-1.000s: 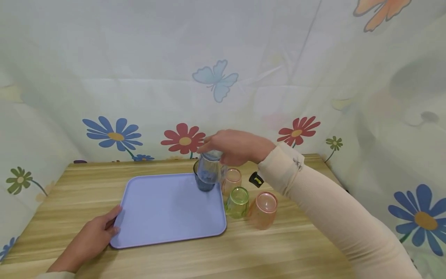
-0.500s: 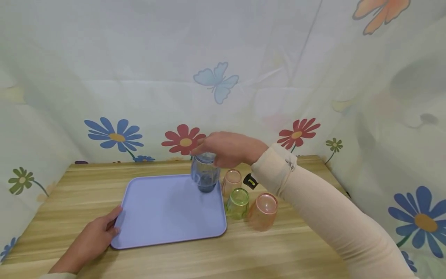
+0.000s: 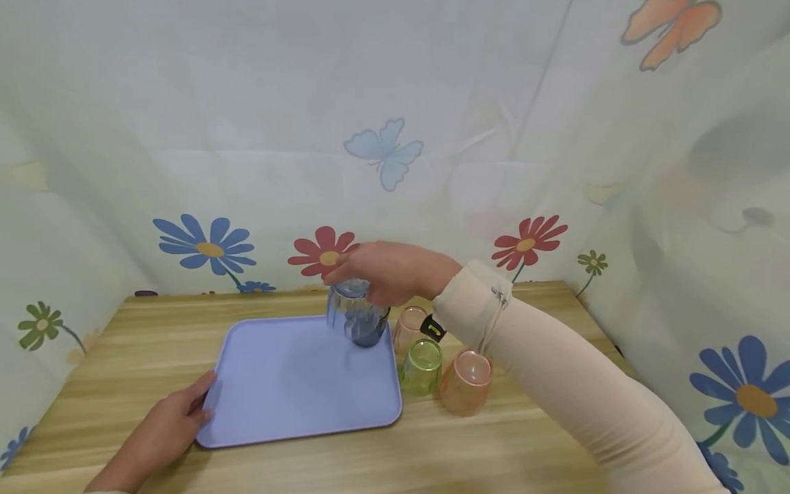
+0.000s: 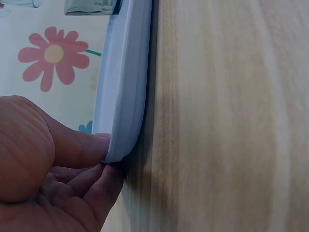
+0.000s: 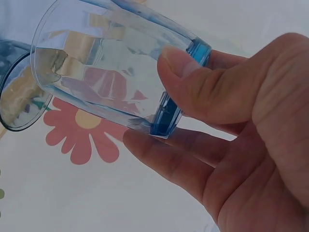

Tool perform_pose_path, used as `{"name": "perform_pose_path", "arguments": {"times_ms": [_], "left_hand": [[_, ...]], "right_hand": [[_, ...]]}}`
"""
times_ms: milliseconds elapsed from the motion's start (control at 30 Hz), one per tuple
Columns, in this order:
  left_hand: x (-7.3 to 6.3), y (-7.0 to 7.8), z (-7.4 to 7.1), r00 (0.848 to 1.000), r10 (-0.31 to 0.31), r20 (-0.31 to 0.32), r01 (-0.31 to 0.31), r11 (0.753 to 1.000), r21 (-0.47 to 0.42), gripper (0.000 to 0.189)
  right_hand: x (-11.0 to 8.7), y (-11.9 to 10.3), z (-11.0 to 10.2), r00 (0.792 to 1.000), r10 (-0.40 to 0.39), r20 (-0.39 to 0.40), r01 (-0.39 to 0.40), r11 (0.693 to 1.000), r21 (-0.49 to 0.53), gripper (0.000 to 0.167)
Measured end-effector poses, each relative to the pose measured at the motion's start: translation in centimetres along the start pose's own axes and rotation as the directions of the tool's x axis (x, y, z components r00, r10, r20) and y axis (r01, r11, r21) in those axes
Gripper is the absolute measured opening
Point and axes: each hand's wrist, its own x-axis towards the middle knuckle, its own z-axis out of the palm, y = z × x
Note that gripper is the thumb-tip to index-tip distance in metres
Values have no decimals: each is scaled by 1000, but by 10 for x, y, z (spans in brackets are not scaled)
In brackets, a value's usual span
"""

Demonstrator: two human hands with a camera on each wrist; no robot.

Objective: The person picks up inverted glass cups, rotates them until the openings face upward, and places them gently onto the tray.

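My right hand [image 3: 398, 271] holds a clear blue-tinted drinking glass [image 5: 101, 72] upside down by its base, thumb on one side and fingers on the other. The glass is in the air over the back right of a lavender tray [image 3: 278, 384]. Just behind and right of it, a dark grey-blue glass [image 3: 369, 331] stands mouth up on the tray, partly hidden by the held one. At the tray's front left side, my left hand [image 3: 173, 415] pinches the rim; the left wrist view shows the thumb [image 4: 87, 150] above and fingers below.
Right of the tray, a green glass [image 3: 422, 374], an orange glass [image 3: 467, 391] and a pinkish glass [image 3: 407, 333] stand upside down on the wooden table [image 3: 345, 466]. A flower-printed curtain [image 3: 265, 171] closes off the back and sides.
My right hand has carried the blue-tinted glass leftward, from in front of the dark glass to its left side over the tray. The left hand keeps its grip on the tray, which stays put.
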Motion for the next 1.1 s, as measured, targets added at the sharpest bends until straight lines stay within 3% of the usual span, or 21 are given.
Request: {"name": "perform_pose_path", "arguments": {"times_ms": [467,733,1100], "left_hand": [[-1,0,2,1000,-8,-16,8,1000,19,60],[-1,1,2,999,14,-33,-13,999,37,59],[0,4,0,1000,0,-10,1,1000,24,60]], "right_hand": [[12,-9,-3,1000,-27,6,27,998,-51,66],[18,-13,-2,1000,3,25,-2,999,-37,63],[24,-18,-5,999,-9,48,11,1000,-27,65]]}}
